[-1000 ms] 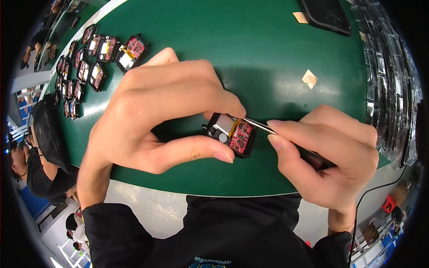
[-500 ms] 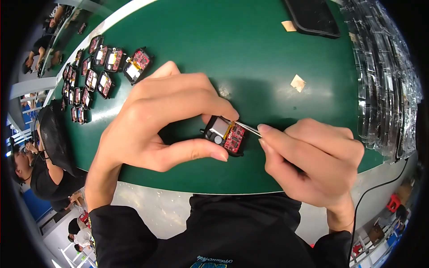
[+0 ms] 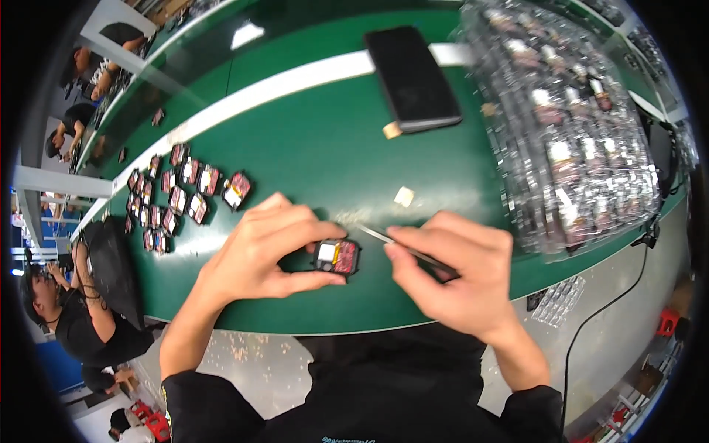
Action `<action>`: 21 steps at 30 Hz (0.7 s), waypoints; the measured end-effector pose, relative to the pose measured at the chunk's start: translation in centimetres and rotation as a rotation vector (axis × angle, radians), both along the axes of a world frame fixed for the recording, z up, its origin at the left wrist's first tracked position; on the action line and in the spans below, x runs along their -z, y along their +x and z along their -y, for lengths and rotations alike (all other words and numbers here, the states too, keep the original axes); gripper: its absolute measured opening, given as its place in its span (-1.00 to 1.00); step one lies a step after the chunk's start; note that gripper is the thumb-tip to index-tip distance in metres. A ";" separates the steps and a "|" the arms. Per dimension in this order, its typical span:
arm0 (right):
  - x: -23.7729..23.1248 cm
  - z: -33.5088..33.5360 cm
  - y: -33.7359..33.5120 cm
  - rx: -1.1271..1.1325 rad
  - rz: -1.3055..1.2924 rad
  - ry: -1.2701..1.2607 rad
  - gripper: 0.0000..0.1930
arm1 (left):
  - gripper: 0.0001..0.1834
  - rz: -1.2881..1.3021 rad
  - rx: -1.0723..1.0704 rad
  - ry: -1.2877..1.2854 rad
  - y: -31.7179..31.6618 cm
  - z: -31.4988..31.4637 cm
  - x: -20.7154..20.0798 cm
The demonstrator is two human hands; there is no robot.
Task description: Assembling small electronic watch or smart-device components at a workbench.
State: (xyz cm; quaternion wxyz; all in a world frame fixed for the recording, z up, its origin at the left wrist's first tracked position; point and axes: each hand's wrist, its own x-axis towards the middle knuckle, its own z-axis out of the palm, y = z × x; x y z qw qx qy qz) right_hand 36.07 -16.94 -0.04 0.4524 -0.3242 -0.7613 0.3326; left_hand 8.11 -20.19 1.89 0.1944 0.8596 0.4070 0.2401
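Note:
My left hand (image 3: 258,247) pinches a small black device housing (image 3: 337,257) between thumb and fingers, just above the green table. A red circuit board, a silvery block and a strip of yellow tape show inside the open housing. To its right, my right hand (image 3: 461,269) is closed round a pair of metal tweezers (image 3: 378,235). The tips point up and left, beyond the housing's upper right corner and apart from it. Pale crumbs (image 3: 351,218) lie on the table beside the tips.
Several similar housings (image 3: 198,208) are grouped on the table at the left. At the back lies a black phone (image 3: 413,77) over a beige scrap; another beige square (image 3: 404,196) lies nearer. Stacked clear plastic trays (image 3: 583,155) holding parts fill the right. A person (image 3: 96,310) sits at the far left.
The tweezers have left the circuit board and moved up off the housing. The head view has shifted, bringing more of the trays and the table's far edge into sight. The left hand keeps its hold.

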 end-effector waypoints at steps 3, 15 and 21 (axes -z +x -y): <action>0.2 0.3 0.1 0.020 -0.053 -0.036 -0.80 | -0.42 0.031 -0.060 -0.027 0.3 -0.3 -0.1; 1.2 0.1 0.3 -0.001 -0.153 -0.038 -0.87 | -0.44 0.260 0.070 0.187 9.8 -15.6 -9.7; 0.4 0.5 0.4 -0.063 -0.078 -0.121 -0.88 | -0.47 0.124 0.160 0.010 16.6 -25.6 -12.1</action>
